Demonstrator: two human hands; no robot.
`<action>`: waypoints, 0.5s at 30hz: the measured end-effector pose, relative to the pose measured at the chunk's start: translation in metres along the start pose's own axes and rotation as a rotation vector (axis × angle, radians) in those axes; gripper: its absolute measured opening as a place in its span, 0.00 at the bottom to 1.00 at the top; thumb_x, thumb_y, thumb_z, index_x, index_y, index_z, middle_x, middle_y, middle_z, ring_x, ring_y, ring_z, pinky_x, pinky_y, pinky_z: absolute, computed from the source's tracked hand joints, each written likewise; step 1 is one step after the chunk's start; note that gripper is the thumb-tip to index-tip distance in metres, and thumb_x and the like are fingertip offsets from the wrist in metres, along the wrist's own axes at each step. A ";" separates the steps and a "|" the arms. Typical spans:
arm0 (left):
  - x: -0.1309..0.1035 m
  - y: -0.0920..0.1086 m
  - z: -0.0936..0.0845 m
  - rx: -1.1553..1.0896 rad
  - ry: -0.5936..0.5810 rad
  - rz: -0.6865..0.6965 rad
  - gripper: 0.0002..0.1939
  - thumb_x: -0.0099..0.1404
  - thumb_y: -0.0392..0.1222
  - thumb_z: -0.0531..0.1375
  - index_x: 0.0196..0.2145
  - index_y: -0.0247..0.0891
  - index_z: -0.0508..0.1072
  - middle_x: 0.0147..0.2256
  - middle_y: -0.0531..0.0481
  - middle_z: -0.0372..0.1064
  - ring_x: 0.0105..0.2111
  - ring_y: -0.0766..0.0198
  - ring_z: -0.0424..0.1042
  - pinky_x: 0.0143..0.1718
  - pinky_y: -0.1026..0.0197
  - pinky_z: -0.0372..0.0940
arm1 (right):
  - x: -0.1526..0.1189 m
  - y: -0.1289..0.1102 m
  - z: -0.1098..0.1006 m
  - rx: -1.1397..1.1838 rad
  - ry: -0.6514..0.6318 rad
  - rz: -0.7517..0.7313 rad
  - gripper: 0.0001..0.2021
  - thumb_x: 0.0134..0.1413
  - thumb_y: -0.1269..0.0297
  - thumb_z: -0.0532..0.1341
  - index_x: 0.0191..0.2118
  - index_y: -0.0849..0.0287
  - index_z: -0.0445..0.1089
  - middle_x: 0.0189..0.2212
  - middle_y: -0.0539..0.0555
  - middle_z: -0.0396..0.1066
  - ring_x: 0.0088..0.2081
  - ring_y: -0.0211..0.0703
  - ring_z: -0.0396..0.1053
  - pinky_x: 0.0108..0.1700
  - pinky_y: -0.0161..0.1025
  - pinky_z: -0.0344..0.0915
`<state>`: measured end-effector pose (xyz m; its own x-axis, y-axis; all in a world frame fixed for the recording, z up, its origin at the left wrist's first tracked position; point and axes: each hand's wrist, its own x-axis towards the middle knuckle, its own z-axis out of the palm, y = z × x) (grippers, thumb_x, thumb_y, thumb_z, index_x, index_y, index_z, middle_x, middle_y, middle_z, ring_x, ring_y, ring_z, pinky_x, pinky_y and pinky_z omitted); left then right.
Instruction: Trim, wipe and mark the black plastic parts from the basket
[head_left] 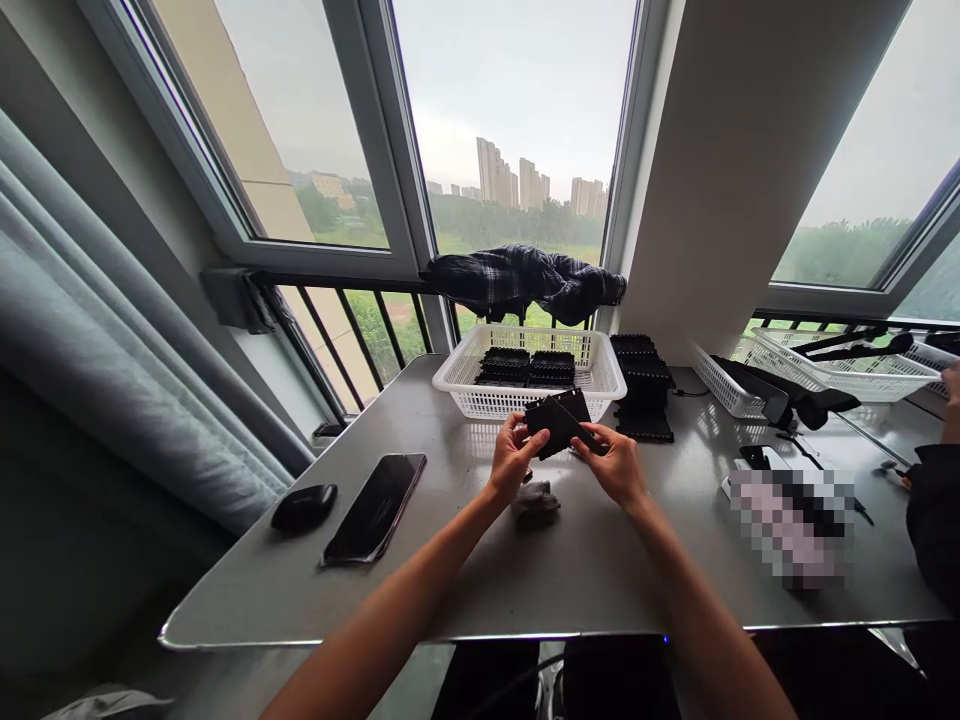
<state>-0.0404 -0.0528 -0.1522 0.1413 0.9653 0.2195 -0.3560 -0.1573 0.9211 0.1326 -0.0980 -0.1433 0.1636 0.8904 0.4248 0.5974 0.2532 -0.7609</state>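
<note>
My left hand and my right hand are raised above the table, close together. Between them is a flat black plastic piece with small tabs along its upper edge, tilted. The left thumb presses on its face. My right fingers pinch its right side, along a narrow dark strip; whether this strip is a separate part I cannot tell. Just below the hands, a small crumpled grey bundle lies on the table. Behind them stands a white plastic basket with black toothed-edge parts stacked inside.
More black parts are stacked right of the basket. A phone and a black mouse-shaped object lie at left. Other white baskets and a blurred pink item are at right, near a person's dark sleeve. Cloth hangs over the railing.
</note>
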 end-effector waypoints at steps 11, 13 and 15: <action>-0.007 -0.008 0.006 0.156 -0.275 0.078 0.15 0.49 0.47 0.71 0.24 0.37 0.71 0.28 0.50 0.73 0.33 0.58 0.74 0.39 0.55 0.69 | -0.003 -0.012 -0.011 0.225 -0.225 0.101 0.34 0.48 0.43 0.64 0.59 0.55 0.68 0.37 0.54 0.78 0.22 0.39 0.69 0.22 0.35 0.64; -0.009 -0.004 0.007 0.305 -0.300 0.200 0.10 0.51 0.47 0.70 0.26 0.39 0.76 0.35 0.46 0.76 0.41 0.53 0.74 0.47 0.50 0.68 | -0.003 -0.012 -0.011 0.296 -0.255 0.137 0.35 0.47 0.43 0.64 0.59 0.55 0.68 0.36 0.53 0.78 0.19 0.35 0.65 0.20 0.33 0.62; -0.011 -0.001 0.007 0.438 -0.293 0.301 0.08 0.52 0.46 0.70 0.27 0.41 0.79 0.41 0.44 0.76 0.45 0.51 0.73 0.51 0.47 0.66 | -0.002 -0.012 -0.010 0.364 -0.274 0.173 0.36 0.45 0.43 0.65 0.59 0.56 0.68 0.37 0.53 0.77 0.18 0.32 0.62 0.20 0.32 0.61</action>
<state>-0.0350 -0.0651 -0.1532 0.3642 0.7774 0.5129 -0.0156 -0.5455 0.8380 0.1330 -0.1062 -0.1298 -0.0057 0.9855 0.1698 0.2584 0.1655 -0.9517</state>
